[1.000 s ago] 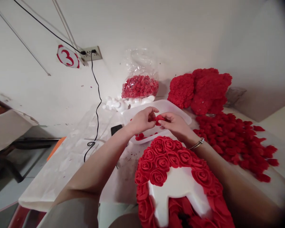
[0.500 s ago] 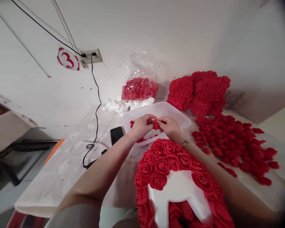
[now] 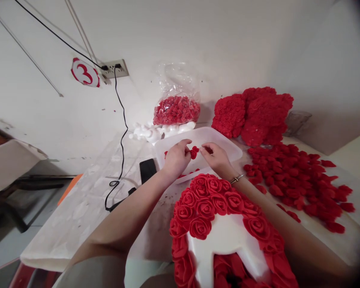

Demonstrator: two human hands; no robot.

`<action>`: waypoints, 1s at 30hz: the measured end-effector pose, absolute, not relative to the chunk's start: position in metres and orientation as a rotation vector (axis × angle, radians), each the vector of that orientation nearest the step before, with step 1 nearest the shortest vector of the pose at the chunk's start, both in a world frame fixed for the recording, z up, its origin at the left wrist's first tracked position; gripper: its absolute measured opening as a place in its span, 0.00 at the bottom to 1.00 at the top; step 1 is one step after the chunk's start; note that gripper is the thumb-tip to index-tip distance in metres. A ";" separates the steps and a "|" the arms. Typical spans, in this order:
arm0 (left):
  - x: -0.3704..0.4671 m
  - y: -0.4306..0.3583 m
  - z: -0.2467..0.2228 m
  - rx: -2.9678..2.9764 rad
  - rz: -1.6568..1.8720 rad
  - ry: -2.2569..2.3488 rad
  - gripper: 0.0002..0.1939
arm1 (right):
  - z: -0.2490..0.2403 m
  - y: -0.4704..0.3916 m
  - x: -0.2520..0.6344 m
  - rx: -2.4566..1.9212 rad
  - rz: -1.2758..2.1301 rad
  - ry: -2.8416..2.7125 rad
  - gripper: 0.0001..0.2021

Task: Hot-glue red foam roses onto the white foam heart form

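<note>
My left hand [image 3: 177, 159] pinches a small red foam rose [image 3: 193, 153] over a white plastic tub [image 3: 231, 150]. Close on its other side, my right hand [image 3: 215, 158], with a bracelet at the wrist, has thumb and forefinger drawn together at the edge of a petal; the exact contact is too small to make out. Below the hands stands a white form [image 3: 228, 234] largely covered in red roses [image 3: 205, 209], with part of its smooth surface bare. More red pieces [image 3: 195, 172] lie in the tub, partly hidden by my left hand.
Loose red petals [image 3: 291, 180] spread across the right of the table. Behind them sit rose-covered shapes [image 3: 258, 116]. A clear bag of roses [image 3: 177, 110] and white forms [image 3: 156, 132] stand by the wall. A phone [image 3: 147, 170] and black cable [image 3: 122, 148] lie left.
My right fingers have shifted slightly right, from wrapping the rose to its petal edge. The rose has tilted and moved a little left with my left hand.
</note>
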State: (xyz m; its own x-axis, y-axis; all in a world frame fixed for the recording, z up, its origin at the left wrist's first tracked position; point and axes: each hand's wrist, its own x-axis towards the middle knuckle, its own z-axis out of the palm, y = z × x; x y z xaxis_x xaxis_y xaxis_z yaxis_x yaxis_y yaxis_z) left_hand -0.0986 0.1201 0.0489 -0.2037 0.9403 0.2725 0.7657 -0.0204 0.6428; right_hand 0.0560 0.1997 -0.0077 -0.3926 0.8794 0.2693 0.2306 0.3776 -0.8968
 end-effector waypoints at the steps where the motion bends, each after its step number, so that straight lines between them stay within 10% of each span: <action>1: -0.098 0.119 0.049 1.823 1.033 2.012 0.25 | -0.006 0.197 0.055 -0.943 1.054 -1.876 0.17; 18: -0.172 0.061 0.065 1.826 0.918 2.110 0.20 | -0.017 0.194 0.084 -1.138 1.113 -1.785 0.14; 30: -0.275 -0.073 -0.007 1.637 -0.049 2.304 0.39 | 0.061 0.122 0.146 -1.090 0.748 -1.510 0.02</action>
State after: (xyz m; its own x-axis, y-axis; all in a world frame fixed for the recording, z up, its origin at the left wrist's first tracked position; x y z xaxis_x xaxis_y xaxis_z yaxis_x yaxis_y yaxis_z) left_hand -0.2752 -0.0729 -0.0068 -0.2966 0.9155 -0.2719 0.9262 0.3451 0.1518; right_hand 0.1460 0.1224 0.0610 -0.0030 0.9190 0.3942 0.2433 0.3830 -0.8911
